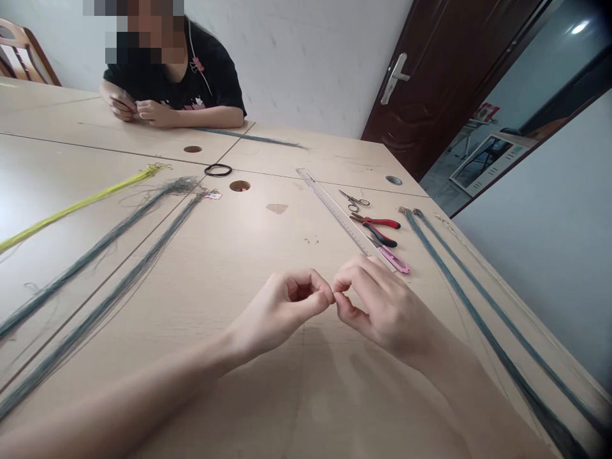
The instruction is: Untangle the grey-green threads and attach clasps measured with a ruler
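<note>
1. Left hand [291, 305] and right hand [385, 305] met at the near middle, curled, each with thumb and forefinger pinched together; the tips touched or nearly did.
2. Under them spread the pale wooden table [224, 268]. At its far left a co-worker [213, 70] leaned a forearm on the top, so a knock from that side might have jarred anything small lying there.
3. Teal strand bundles lay at the left [95, 253] and right [482, 322]. Loose strands strayed from the left ones; a passing left forearm could have caught and tangled them.
4. A clear ruler [339, 213] ran from the far middle to just beyond the right hand, where a forward push might have nudged it askew.
5. Red-and-black pliers [367, 220], a pink-handled tool [394, 260] and small scissors [352, 200] sat right of the ruler; a blind reach there risked a prick from the scissors' points.
6. Smallest was whatever the fingertips pinched, at the meeting point of the two hands, too fine to identify. Slack pressure or uneven pulling could have let it slip, and on that tabletop it would have been hard to find.
</note>
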A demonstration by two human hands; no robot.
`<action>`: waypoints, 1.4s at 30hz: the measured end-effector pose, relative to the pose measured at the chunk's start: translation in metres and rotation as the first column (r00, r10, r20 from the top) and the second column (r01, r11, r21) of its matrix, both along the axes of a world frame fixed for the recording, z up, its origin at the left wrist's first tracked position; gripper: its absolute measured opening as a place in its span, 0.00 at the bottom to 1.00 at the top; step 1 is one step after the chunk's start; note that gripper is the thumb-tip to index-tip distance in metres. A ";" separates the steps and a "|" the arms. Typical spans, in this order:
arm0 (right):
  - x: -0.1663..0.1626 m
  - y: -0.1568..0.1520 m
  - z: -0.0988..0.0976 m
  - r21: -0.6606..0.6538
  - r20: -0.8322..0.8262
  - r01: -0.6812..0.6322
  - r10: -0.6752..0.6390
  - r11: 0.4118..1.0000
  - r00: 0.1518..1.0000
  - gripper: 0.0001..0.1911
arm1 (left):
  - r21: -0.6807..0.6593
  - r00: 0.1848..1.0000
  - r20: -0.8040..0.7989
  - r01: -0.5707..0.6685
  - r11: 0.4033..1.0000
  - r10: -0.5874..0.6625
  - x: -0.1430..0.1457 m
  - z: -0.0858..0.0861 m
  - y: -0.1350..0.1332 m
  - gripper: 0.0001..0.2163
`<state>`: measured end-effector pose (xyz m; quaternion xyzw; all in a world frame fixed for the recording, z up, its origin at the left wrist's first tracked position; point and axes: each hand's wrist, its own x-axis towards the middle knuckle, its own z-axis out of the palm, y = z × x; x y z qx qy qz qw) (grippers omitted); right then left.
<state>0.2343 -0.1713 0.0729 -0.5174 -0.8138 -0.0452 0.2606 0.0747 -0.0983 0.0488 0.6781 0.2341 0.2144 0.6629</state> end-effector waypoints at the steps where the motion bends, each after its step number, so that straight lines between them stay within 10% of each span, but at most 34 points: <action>1: 0.000 0.000 -0.001 0.043 0.044 0.005 -0.007 0.999 0.999 0.07 | -0.008 1.000 0.005 -0.001 1.000 0.001 0.000 0.000 0.000 0.09; 22: 0.007 -0.005 0.004 0.050 -0.141 -0.006 0.013 0.999 0.990 0.04 | 0.037 1.000 -0.019 -0.009 0.999 0.009 0.001 0.004 -0.001 0.10; 29: 0.041 0.014 -0.016 -0.124 0.028 0.518 -0.519 0.846 0.854 0.11 | 0.029 0.987 -0.098 -0.124 0.992 0.126 0.002 0.002 0.000 0.12; 35: 0.051 0.021 -0.035 -0.228 0.297 0.597 -0.529 0.769 0.795 0.16 | 0.065 0.982 -0.086 -0.165 0.984 0.170 0.004 0.001 -0.002 0.11; 42: 0.056 0.029 -0.027 -0.191 0.154 0.637 -0.618 0.747 0.771 0.14 | 0.072 0.981 -0.071 -0.175 0.982 0.180 0.003 -0.001 -0.002 0.11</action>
